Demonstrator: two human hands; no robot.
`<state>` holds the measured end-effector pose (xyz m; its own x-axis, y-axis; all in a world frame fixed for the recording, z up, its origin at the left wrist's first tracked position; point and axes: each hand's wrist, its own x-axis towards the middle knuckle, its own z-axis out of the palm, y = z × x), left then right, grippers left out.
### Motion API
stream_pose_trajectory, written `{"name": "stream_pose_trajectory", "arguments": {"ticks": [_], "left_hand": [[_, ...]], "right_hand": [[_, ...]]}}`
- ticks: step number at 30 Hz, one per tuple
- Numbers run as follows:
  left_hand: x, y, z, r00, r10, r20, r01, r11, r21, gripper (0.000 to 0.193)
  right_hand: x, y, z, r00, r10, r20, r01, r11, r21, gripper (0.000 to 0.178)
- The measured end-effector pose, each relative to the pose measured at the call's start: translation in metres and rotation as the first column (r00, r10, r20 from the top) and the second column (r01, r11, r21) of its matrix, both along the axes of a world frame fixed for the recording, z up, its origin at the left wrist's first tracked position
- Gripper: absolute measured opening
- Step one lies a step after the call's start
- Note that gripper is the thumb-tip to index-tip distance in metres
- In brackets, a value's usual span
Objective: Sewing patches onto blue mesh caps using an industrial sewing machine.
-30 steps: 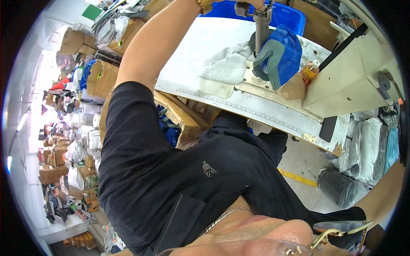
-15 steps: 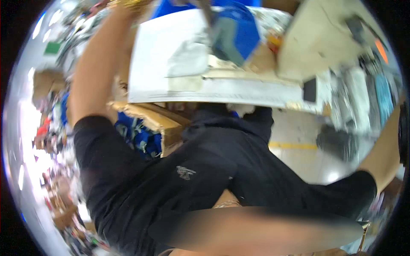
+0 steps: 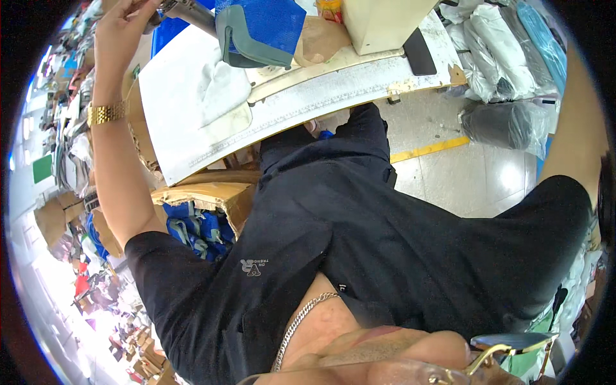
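My left hand (image 3: 126, 32), with a gold watch at the wrist, is raised at the upper left by the end of a dark metal machine arm (image 3: 191, 15). Its fingers are bent together at the metal end; what they pinch is cut off by the top edge. A blue fabric piece with a grey border (image 3: 260, 32) hangs at the other end of that arm, over the white table (image 3: 173, 109). My right forearm (image 3: 574, 109) runs up along the right rim, and the hand is out of sight.
A white cloth (image 3: 223, 90) lies on the table, left of a cream machine body (image 3: 385, 22) and a dark flat phone-like slab (image 3: 419, 52). Below the table's left side stands an open cardboard box (image 3: 240, 205) of blue and grey fabric pieces. Plastic-wrapped bundles (image 3: 507, 45) are stacked at right.
The view has shifted, so the table sits higher and further left. My left hand and watch, mostly cut off before, now show fully. The blue fabric appears further left in the picture.
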<state>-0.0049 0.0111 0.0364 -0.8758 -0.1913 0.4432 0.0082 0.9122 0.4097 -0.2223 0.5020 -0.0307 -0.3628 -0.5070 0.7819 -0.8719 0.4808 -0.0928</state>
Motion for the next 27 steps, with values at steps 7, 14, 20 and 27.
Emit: {"name": "stream_pose_trajectory", "arguments": {"ticks": [7,14,20,27], "left_hand": [[0.027,0.019,-0.035,0.908,-0.076,-0.412,0.034,0.994,-0.109,0.006],[0.098,0.137,-0.193,0.955,-0.227,-0.19,0.27,0.931,0.246,0.018],[0.122,0.145,-0.213,0.958,-0.207,-0.197,0.241,0.956,0.166,0.019],[0.144,0.15,-0.223,0.963,-0.206,-0.176,0.253,0.917,0.308,0.016]], "right_hand": [[0.067,-0.081,-0.067,0.874,0.275,0.4,-0.186,0.951,-0.246,0.025],[0.238,-0.184,-0.151,-0.415,0.699,0.582,0.097,0.67,-0.736,0.038],[0.254,-0.189,-0.156,-0.365,0.596,0.716,0.056,0.781,-0.622,0.032],[0.263,-0.2,-0.171,-0.372,0.621,0.69,0.162,0.775,-0.611,0.027]]}}
